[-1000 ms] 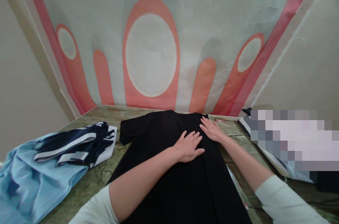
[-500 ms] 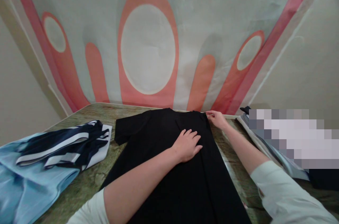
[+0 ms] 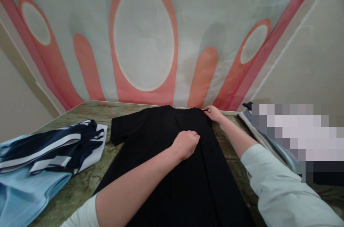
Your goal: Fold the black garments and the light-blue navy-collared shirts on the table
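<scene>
A black T-shirt [image 3: 166,180] lies spread over the table, its collar towards the far edge. One short sleeve points out to the left, while the right side is folded inward along a long crease. My left hand [image 3: 186,144] is closed on the shirt's chest near that crease, its fingertips curled under and hidden. At the far right shoulder, my right hand [image 3: 214,114] pinches the shirt's edge between thumb and fingers.
On the left lie dark navy clothes with white stripes [image 3: 51,144] over a light blue garment [image 3: 32,191]. More clothes are stacked at the right, partly pixelated [image 3: 282,151]. Behind the wood-patterned table [image 3: 88,180] hangs a grey sheet with pink shapes [image 3: 188,12].
My left hand has gone from lying flat with spread fingers to curled closed on the shirt. My right hand keeps its pinch at the shoulder. The camera view has shifted slightly.
</scene>
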Demonstrator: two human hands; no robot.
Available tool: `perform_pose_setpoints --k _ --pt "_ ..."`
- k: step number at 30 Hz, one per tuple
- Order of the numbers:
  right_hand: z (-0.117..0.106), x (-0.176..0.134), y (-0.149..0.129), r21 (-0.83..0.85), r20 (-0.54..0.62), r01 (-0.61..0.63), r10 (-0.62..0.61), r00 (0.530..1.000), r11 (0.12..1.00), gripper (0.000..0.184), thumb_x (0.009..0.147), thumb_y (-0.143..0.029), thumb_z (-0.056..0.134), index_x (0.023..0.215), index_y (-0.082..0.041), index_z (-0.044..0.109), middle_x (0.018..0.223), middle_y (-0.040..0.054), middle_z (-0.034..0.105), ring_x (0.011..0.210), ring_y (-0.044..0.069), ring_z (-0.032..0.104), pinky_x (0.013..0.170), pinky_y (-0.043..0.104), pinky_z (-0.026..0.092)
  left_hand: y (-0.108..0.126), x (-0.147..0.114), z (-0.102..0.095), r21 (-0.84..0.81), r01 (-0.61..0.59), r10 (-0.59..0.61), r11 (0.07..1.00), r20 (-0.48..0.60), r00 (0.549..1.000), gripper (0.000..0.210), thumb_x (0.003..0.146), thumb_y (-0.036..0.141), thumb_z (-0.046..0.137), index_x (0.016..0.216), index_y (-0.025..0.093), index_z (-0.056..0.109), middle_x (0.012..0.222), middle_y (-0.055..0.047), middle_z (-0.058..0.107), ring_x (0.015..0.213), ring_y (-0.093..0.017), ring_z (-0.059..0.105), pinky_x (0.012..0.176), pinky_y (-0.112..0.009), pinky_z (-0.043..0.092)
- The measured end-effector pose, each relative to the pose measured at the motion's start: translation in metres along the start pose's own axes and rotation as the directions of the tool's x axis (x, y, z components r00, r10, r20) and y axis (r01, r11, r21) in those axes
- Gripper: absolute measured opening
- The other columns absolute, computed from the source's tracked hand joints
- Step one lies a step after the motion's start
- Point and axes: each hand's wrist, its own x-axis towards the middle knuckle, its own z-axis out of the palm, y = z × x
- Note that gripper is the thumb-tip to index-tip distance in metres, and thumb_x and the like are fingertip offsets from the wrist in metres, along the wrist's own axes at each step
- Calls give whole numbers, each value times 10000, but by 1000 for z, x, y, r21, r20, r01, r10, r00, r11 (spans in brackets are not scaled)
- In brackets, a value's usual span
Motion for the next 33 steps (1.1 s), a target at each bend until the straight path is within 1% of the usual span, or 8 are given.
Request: perform_pose_setpoints --k 10,13,17,21,24,27,30,33 --pt "-5 -26 -23 -96 -150 -67 52 987 993 257 791 -201 474 1009 -145 599 1023 110 562 959 216 556 887 340 406 11 0 -13 114 59 -59 992 0 998 190 848 285 463 826 142 586 852 -82 589 793 -213 571 699 -329 439" --pt "-12 -42 -31 -109 -98 10 -21 995 994 250 817 -208 442 988 -163 620 1030 102 586 980 213 554 903 332 402 9 1 -10 80 97 -94 992 -45 995 320 904 363 363 828 148 586 855 -81 579 811 -215 560 723 -344 426" --pt "-13 -59 -34 -107 16 122 -121 992 987 327 855 -236 399 1101 -145 595 1155 107 585 1097 211 509 976 321 358 -2 2 -3 11 165 -163 986 -93 982 294 925 278 321 870 155 583 926 -79 573 913 -205 537 831 -349 389" --pt "-8 -67 -33 -99 51 139 -135 990 985 424 888 -267 328 1223 -83 513 1295 134 488 1209 221 420 1036 351 294 -26 0 6 -87 349 -358 933 -129 925 196 885 237 410 992 187 567 1091 -63 547 1051 -200 486 925 -344 343" --pt "-9 -69 -36 -94 47 137 -133 990 986 426 890 -258 314 1229 -94 512 1304 125 481 1218 220 410 1045 360 278 -44 -3 12 -111 489 -500 865 -126 857 291 846 314 492 1102 179 522 1189 -83 516 1126 -233 448 965 -380 318" --pt "-19 -75 -48 -119 -1 128 -129 992 985 361 865 -245 375 1132 -134 590 1222 124 547 1162 251 453 1015 396 301 -57 -5 18 -128 538 -550 833 -100 829 429 834 396 504 1192 163 463 1233 -105 505 1177 -260 418 1005 -426 272" --pt "-38 -90 -65 -87 -23 167 -170 985 982 244 822 -242 461 953 -169 653 1008 113 625 971 250 547 891 389 393 -61 -4 21 -168 501 -518 849 -81 851 451 846 379 488 1247 185 416 1267 -87 492 1207 -250 398 1029 -435 241" --pt "-63 -108 -81 166 164 260 -287 944 951 184 796 -292 524 878 -190 653 796 50 626 719 177 571 685 298 453 -59 -3 21 -192 480 -501 856 -75 862 435 853 349 481 1255 198 409 1270 -75 494 1202 -233 408 1034 -420 241"
